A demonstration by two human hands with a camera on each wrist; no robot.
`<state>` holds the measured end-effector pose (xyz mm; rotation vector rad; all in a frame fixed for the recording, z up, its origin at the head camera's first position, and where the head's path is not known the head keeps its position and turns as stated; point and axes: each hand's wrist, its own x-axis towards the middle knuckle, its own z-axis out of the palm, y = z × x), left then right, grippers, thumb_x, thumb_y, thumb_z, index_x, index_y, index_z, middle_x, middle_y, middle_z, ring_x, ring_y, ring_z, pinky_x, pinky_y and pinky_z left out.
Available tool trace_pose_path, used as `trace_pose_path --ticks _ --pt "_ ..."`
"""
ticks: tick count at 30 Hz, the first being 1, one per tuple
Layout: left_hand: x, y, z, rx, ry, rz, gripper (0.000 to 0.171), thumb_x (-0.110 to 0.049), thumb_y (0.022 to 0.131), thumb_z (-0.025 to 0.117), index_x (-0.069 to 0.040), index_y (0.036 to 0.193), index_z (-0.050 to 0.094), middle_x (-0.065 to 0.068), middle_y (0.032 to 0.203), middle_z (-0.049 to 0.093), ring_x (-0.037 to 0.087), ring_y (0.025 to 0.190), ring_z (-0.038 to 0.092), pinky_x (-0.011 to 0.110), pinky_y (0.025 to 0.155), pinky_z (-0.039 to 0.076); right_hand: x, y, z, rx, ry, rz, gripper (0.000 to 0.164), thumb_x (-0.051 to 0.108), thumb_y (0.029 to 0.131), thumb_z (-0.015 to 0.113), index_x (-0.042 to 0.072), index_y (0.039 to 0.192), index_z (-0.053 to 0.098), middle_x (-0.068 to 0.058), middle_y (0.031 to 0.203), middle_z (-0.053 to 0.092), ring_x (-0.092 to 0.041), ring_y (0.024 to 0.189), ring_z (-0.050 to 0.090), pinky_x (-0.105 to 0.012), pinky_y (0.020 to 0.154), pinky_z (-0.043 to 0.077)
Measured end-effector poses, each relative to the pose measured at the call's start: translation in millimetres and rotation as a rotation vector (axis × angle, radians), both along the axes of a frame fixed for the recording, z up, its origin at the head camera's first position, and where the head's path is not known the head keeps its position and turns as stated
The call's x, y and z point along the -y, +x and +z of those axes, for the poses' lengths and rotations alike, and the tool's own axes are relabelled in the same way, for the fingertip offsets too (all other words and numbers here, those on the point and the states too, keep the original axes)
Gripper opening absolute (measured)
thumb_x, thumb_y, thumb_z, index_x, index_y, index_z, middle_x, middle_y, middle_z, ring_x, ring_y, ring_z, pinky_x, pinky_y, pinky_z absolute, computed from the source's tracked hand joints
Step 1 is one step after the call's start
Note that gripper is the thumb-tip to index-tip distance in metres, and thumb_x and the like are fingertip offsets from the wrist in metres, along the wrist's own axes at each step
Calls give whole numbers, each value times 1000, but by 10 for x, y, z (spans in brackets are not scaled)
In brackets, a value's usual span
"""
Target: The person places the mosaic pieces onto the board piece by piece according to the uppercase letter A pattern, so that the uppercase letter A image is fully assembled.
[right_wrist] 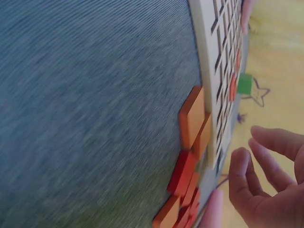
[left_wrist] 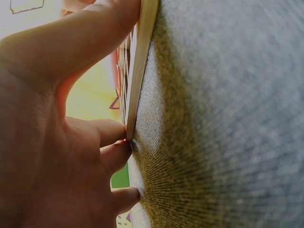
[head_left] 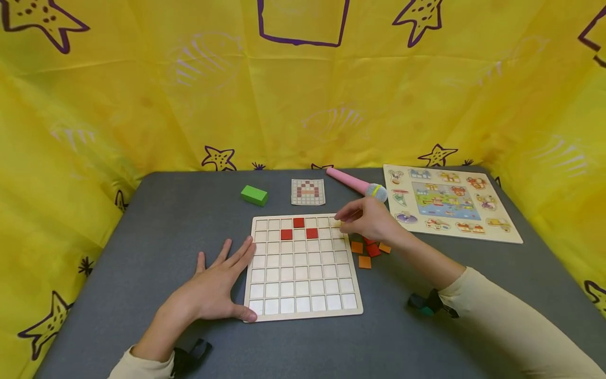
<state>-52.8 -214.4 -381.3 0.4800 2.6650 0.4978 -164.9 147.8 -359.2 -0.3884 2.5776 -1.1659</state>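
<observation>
A wooden grid board point(head_left: 303, 317) lies flat on the dark table in the head view. Three red square tiles sit in its cells, one point(head_left: 299, 222) in the top row and two in the second. My left hand point(head_left: 215, 289) rests along the board's left edge, fingers spread, thumb at the near corner. Above the board's far right corner hovers my right hand point(head_left: 369, 218); in the right wrist view its fingers bend loosely, a gap shows by the thumb and no tile is seen in them. Loose orange tiles point(head_left: 364, 262) and red tiles point(right_wrist: 182, 172) lie beside the board's right edge.
Behind the board lie a small pattern card point(head_left: 308, 192), a green block point(head_left: 254, 195) and a pink toy microphone point(head_left: 352, 181). A picture puzzle board point(head_left: 492, 231) occupies the far right. Yellow printed cloth point(head_left: 293, 105) encloses the table's back and sides.
</observation>
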Motion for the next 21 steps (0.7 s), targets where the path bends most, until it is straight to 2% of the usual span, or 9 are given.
trace_pose_path --ticks 11,21 --pt "-12 -2 6 3 -19 7 141 -77 61 86 -21 169 13 -3 178 3 48 161 2 90 105 -3 -344 7 -31 -4 41 -45 25 8 86 82 5 111 81 -7 95 78 -18 83 69 -31 75 55" --pt "-3 4 2 1 -9 6 141 -76 61 86 -21 169 14 -2 177 5 48 161 2 90 105 -4 -536 42 -89 -32 119 -89 23 4 84 77 6 107 80 -11 101 79 -22 85 69 -33 72 54"
